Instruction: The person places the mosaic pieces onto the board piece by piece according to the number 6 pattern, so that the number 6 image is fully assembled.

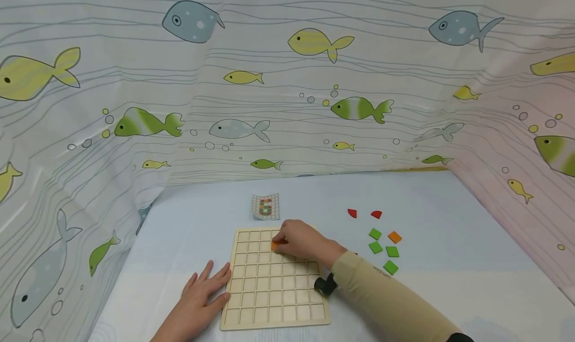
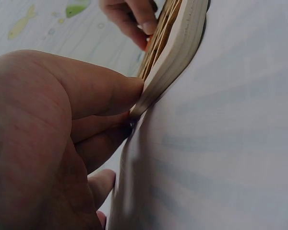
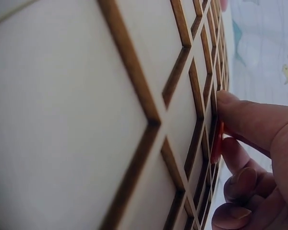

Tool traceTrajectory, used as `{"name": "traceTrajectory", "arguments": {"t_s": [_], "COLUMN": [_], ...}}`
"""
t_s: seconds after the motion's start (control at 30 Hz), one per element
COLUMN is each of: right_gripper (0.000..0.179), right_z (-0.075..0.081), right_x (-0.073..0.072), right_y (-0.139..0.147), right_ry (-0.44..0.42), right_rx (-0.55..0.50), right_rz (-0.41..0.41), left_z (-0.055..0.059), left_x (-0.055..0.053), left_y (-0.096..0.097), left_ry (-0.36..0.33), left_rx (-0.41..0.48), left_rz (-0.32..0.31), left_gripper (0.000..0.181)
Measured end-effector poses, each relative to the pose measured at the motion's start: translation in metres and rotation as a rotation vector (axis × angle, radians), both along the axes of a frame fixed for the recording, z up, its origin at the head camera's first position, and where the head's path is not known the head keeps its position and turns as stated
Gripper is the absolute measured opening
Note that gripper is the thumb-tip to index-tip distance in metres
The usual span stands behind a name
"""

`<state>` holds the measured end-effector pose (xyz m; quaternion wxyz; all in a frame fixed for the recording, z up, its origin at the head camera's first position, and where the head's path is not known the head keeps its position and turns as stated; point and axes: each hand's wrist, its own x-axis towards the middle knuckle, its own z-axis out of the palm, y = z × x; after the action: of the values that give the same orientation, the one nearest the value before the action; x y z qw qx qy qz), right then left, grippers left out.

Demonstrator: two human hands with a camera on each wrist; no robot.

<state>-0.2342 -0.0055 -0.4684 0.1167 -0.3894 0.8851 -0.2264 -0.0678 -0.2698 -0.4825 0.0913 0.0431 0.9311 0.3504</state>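
A wooden grid board [image 1: 269,298] with square recesses lies on the table. Over its upper part, my right hand [image 1: 302,239] pinches an orange square tile [image 1: 274,245] between thumb and fingers. The right wrist view shows the tile [image 3: 217,143] right at the grid cells, partly hidden by the thumb. My left hand [image 1: 204,294] rests at the board's left edge, fingers spread and fairly straight. Close up in the left wrist view, the thumb and fingertips of the left hand [image 2: 62,110] touch the board's side [image 2: 170,62].
Behind the board lies a small pattern card [image 1: 266,207] showing a colored figure on a grid. To the right are several green tiles [image 1: 375,233], an orange tile [image 1: 395,237] and red quarter-round pieces [image 1: 376,214]. Fish-printed cloth [image 1: 287,102] surrounds the table.
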Motion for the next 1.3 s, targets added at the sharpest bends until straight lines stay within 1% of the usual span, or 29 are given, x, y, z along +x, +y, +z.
{"name": "traceTrajectory", "arguments": {"t_s": [0.27,0.37,0.53,0.67,0.77,0.87,1.03,1.13,1.3], "right_gripper": [0.038,0.042,0.043,0.043,0.043,0.043,0.043,0.043,0.044], "right_z": [0.002,0.005,0.012,0.018,0.021,0.02,0.015,0.012,0.009], "right_x": [0.0,0.001,0.005,0.007,0.007,0.006,0.004,0.003,0.004], "right_y": [0.003,0.008,0.021,0.034,0.044,0.055,0.071,0.081,0.097], "right_ry": [-0.004,-0.014,-0.062,-0.078,-0.078,-0.086,-0.098,-0.088,-0.049], "right_rx": [0.013,0.012,-0.027,-0.062,-0.075,-0.091,-0.105,-0.109,-0.11], "right_rz": [-0.011,-0.04,-0.093,-0.127,-0.151,-0.173,-0.211,-0.221,-0.221], "left_z": [-0.001,-0.001,-0.002,-0.002,-0.002,-0.001,-0.001,-0.002,-0.003], "left_x": [0.0,0.0,0.0,0.0,0.0,0.0,0.0,0.0,0.001], "left_y": [0.0,0.0,0.0,0.0,0.0,0.0,0.0,0.0,-0.001], "left_ry": [0.015,0.023,0.033,0.022,0.009,0.003,0.0,-0.001,-0.002], "left_rx": [0.001,-0.005,-0.01,-0.016,-0.013,-0.007,-0.004,-0.005,0.009], "left_rz": [-0.006,-0.003,0.005,0.006,0.006,0.008,0.007,0.005,-0.019], "left_gripper": [0.058,0.058,0.058,0.058,0.058,0.059,0.059,0.059,0.061]}}
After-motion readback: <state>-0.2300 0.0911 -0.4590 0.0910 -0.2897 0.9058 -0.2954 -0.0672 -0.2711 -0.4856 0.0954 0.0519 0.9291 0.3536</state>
